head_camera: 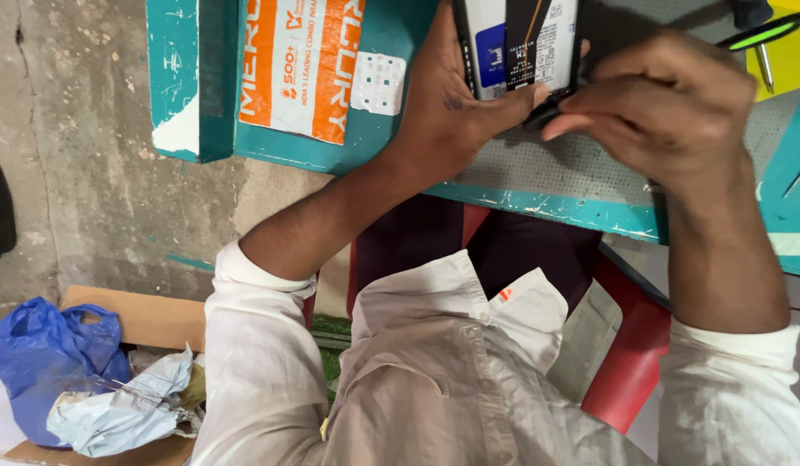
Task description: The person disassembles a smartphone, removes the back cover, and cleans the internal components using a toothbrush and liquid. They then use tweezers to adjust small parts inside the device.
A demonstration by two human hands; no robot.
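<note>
The left hand (447, 103) wraps the left edge of an opened phone (521, 43), palm behind it and thumb across the front, apparently to steady it above the work mat (572, 173). The right hand (667, 112) is curled, its fingertips (559, 121) pinched together at the phone's lower right corner; whether they grip the phone itself or some small part there, I cannot tell. The phone sits at the top of the view, cut off by the frame edge, so its long axis seems to run away from the person, with the near end toward the chest and the exposed back, showing labelled components, facing up. Further out, 1 green-handled tool (762, 34) lies on the mat at the right, a teal and orange box (296, 78) sits to the left, and a blue plastic bag (46, 362) rests on cardboard on the floor.
</note>
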